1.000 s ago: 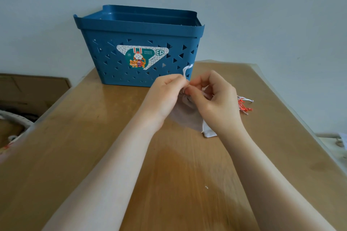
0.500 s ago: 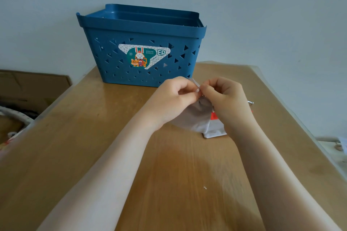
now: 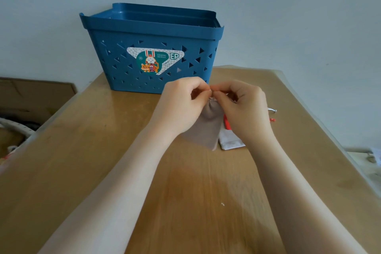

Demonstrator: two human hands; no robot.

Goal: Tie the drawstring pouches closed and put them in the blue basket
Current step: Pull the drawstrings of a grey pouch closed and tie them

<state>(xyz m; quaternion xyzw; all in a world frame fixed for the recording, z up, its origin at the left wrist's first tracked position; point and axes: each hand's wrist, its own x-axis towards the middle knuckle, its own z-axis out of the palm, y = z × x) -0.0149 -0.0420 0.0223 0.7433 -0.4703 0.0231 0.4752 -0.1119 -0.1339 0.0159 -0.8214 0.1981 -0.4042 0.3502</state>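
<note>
Left hand: the left hand (image 3: 183,105) has its fingers curled, with thumb and forefinger pinched together at the gathered top of the grey pouch (image 3: 203,130); the string itself is too fine to make out.
Right hand: the right hand (image 3: 243,107) is curled the same way, its fingertips meeting those of the left hand right at the pouch's neck, pinching there.
Grey pouch: held up by its cinched neck between the two hands, its body hanging down and toward the near edge of the tabletop (image 3: 103,161), about midway between the left and right edges.
White pouch: a white pouch (image 3: 231,140) with red markings lies flat on the tabletop just beside the grey one, on the side of the right edge, partly hidden under the right hand.
Loose cords: red and white cord ends (image 3: 272,114) show beyond the right hand, toward the right edge.
Blue basket: the blue basket (image 3: 115,51) stands upright at the far edge of the tabletop, against the wall, a cartoon sticker on its near face; what it holds cannot be seen.
</note>
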